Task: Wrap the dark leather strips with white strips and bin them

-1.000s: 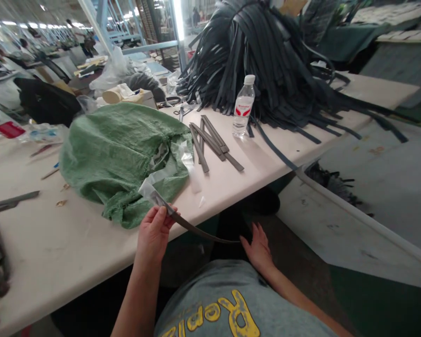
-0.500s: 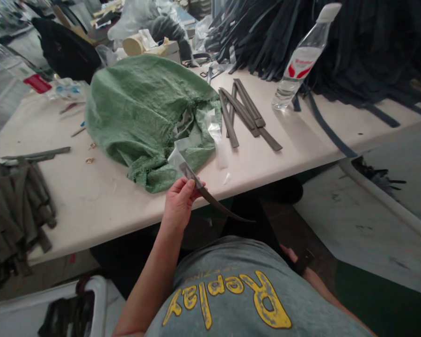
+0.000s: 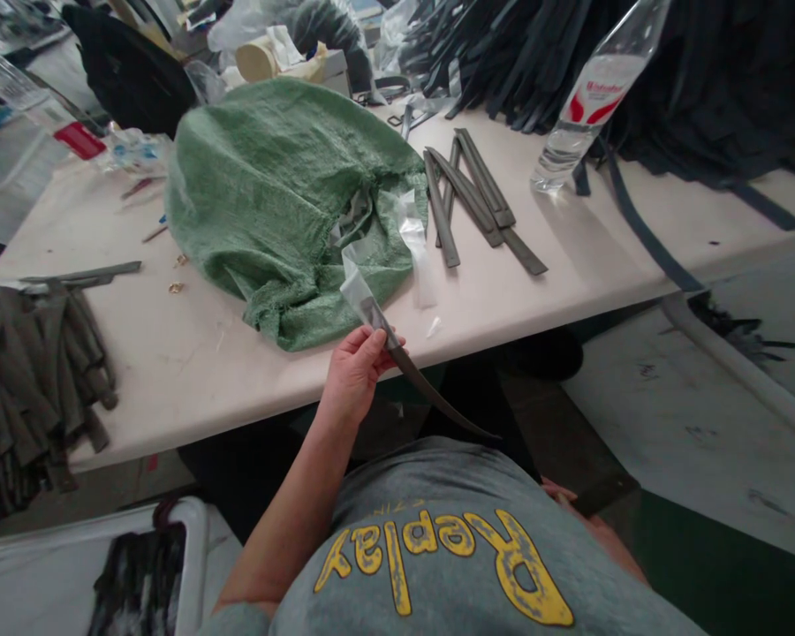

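My left hand (image 3: 361, 367) pinches a dark grey-brown strap (image 3: 430, 384) over the table's front edge. The strap's lower end curves down to the right, and a clear plastic sleeve (image 3: 358, 291) covers its upper end. Just beyond lies a green woven sack (image 3: 265, 194), its gathered mouth facing me. Down by my right side, my right hand (image 3: 557, 491) is mostly hidden by my shirt. A dark strip (image 3: 606, 492) shows beside it; whether the fingers hold it is unclear.
Several grey-brown straps (image 3: 473, 190) lie right of the sack, near a water bottle (image 3: 586, 110). Dark straps (image 3: 715, 97) are heaped at the back right. More straps (image 3: 40, 362) hang over the left edge of the table (image 3: 205, 380). Small gold-coloured pieces (image 3: 176, 288) lie beside the sack.
The whole view has shifted slightly, with the table appearing higher and farther right. My left hand still pinches the strap near the sack. Less of my right hand shows.
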Motion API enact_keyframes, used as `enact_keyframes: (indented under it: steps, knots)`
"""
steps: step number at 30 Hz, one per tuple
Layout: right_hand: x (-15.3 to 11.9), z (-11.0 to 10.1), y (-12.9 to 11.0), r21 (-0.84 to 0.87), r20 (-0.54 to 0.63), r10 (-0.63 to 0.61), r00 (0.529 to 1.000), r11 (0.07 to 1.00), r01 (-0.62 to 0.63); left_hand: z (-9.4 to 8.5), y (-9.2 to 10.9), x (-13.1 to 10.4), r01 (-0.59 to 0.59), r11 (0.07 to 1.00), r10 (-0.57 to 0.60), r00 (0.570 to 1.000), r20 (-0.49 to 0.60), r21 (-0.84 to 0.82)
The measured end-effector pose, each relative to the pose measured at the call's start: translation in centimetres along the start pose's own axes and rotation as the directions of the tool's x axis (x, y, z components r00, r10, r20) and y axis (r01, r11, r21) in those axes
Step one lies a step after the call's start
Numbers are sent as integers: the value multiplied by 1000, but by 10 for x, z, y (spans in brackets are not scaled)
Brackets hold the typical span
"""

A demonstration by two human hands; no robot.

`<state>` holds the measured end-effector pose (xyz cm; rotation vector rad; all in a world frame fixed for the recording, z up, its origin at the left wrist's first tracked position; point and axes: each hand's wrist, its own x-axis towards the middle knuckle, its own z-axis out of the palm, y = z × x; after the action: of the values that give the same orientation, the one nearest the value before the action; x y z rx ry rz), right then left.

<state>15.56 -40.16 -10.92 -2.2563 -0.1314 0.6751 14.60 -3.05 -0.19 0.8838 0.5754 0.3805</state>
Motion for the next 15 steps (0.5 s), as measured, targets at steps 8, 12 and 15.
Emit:
enact_keyframes:
  steps: [8, 12, 15]
  knots:
    - [53, -17, -138, 160, 9, -408, 913, 902, 401, 11, 0, -10, 13, 1000, -15, 999, 50, 27]
    - [45, 5, -201, 284, 413, -562, 716, 827, 486, 14, 2, -9, -19, 999, 18, 999, 33, 42]
    - [42, 34, -206, 371, 515, -559, 650, 829, 419, 12, 7, -8, -40, 998, 40, 999, 6, 40]
